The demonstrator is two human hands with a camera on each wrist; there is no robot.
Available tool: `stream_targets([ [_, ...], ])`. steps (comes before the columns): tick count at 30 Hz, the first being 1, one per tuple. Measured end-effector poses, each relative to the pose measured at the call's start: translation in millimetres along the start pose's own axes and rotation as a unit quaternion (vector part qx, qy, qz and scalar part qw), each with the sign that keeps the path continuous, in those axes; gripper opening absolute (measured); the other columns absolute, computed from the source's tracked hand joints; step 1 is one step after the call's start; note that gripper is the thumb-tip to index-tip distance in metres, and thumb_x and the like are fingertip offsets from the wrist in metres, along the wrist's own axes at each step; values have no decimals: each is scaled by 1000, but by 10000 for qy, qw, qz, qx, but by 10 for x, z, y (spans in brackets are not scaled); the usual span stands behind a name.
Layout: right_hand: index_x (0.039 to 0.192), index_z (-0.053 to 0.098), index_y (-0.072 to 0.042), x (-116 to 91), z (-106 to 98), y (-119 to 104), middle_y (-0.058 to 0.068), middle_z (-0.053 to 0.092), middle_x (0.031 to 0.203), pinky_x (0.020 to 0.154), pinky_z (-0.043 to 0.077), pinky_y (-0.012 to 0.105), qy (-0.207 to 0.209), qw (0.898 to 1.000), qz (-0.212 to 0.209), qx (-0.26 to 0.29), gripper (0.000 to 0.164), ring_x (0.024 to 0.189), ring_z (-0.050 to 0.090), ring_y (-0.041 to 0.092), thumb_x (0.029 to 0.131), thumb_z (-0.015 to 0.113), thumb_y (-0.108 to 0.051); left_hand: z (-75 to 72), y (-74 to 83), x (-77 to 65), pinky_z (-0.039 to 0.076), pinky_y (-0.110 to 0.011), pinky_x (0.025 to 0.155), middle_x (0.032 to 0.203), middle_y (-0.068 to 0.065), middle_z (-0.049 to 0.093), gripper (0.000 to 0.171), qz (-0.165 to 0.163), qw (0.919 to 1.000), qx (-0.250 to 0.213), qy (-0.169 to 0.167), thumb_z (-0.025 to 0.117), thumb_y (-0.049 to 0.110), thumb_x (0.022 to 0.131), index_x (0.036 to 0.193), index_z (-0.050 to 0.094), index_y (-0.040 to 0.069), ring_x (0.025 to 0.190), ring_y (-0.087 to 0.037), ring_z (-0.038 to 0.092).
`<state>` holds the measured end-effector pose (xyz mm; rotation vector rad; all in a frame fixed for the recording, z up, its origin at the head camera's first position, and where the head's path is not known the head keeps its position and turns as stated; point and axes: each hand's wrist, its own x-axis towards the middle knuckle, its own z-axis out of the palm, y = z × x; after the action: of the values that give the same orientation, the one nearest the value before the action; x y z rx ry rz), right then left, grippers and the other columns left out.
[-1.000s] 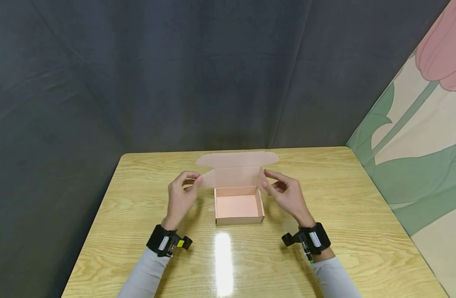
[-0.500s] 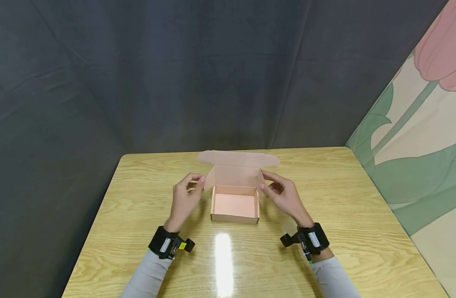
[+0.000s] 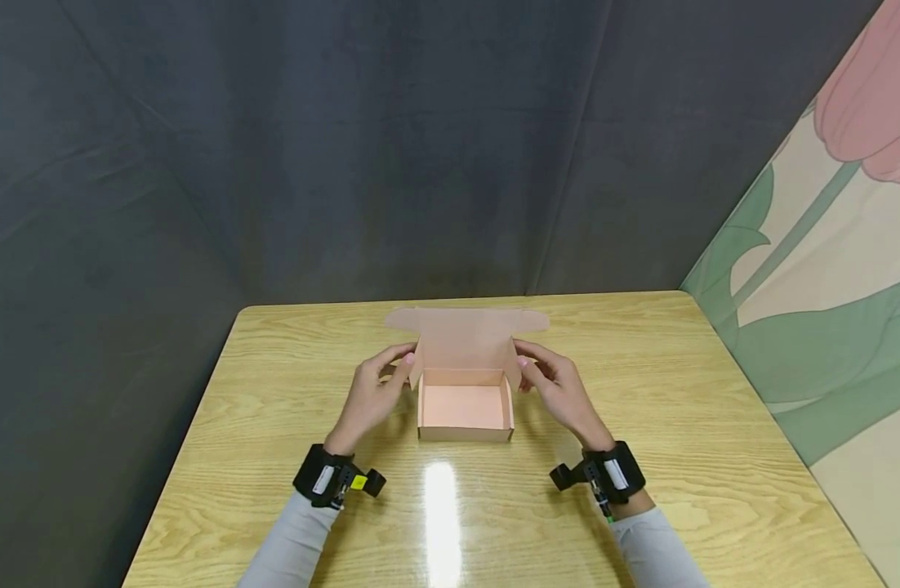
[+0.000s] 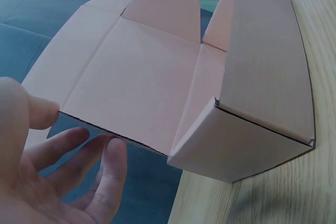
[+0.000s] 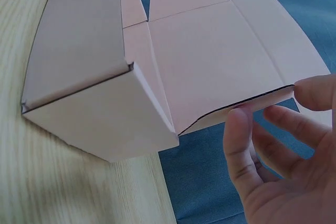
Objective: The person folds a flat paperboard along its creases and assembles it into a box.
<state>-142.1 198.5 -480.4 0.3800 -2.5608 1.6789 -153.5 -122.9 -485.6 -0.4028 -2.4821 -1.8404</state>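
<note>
An open cardboard box (image 3: 466,433), pink inside, stands on the table with its lid (image 3: 466,347) raised at the back. My left hand (image 3: 380,388) is at the lid's left edge, where the side flap (image 3: 416,365) is folded forward. In the left wrist view its forefinger touches the lid's corner, and the thumb rests at the fold. My right hand (image 3: 560,384) is at the right side flap (image 3: 514,363). Its thumb (image 5: 239,121) presses that flap's outer side and the forefinger touches the lid's corner. The other fingers of both hands are loosely bent outside the lid.
The box stands on a light wooden table (image 3: 274,392). A dark curtain (image 3: 421,147) hangs behind the table's back edge, and a flower-patterned wall covering (image 3: 847,286) lies to the right. Each wrist wears a black camera strap.
The left side flap has swung inward from spread out to nearly forward, my left hand moving right with it. The right flap stays folded forward. The lid's front flap has tipped slightly lower.
</note>
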Motion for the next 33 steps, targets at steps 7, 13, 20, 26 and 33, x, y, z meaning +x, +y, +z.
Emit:
stream_targets([
  [7, 149, 63, -7, 7, 7, -16, 19, 70, 91, 70, 61, 38, -5, 10000, 61, 53, 39, 77, 68, 39, 112, 57, -21, -2, -19, 15, 65, -43, 76, 153, -19, 61, 43, 136, 9993, -139, -307, 56, 22, 113, 153, 58, 7, 94, -40, 73],
  [13, 149, 63, -7, 17, 12, -7, 23, 72, 127, 72, 64, 45, -2, 9999, 83, 116, 40, 80, 71, 43, 111, 60, -21, 6, -16, 19, 65, -48, 77, 154, -20, 58, 44, 92, 9990, -213, -392, 57, 22, 113, 154, 57, 7, 97, -42, 74],
  [20, 149, 62, -6, 5, 20, -22, 24, 67, 141, 71, 65, 41, -13, 9998, 77, 177, 41, 79, 76, 29, 110, 62, -19, 19, -37, 10, 64, -32, 75, 154, -24, 57, 46, 194, 9985, -226, -470, 59, 19, 112, 154, 54, 3, 99, -37, 76],
  [26, 149, 61, -3, -20, 31, -23, 26, 65, 144, 71, 65, 48, -52, 9997, 81, 237, 42, 80, 77, 33, 109, 63, -16, 5, -21, -12, 61, -30, 74, 154, -22, 57, 45, 171, 9982, -127, -558, 58, 20, 112, 154, 55, 5, 100, -41, 76],
  [33, 147, 61, -1, -39, 5, -44, 27, 64, 144, 71, 66, 45, -155, 9993, 156, 316, 42, 80, 78, 32, 108, 65, -15, -3, -45, -13, 63, -55, 82, 153, -20, 58, 44, 69, 9977, -137, -654, 60, 20, 111, 152, 56, 5, 104, -40, 75],
])
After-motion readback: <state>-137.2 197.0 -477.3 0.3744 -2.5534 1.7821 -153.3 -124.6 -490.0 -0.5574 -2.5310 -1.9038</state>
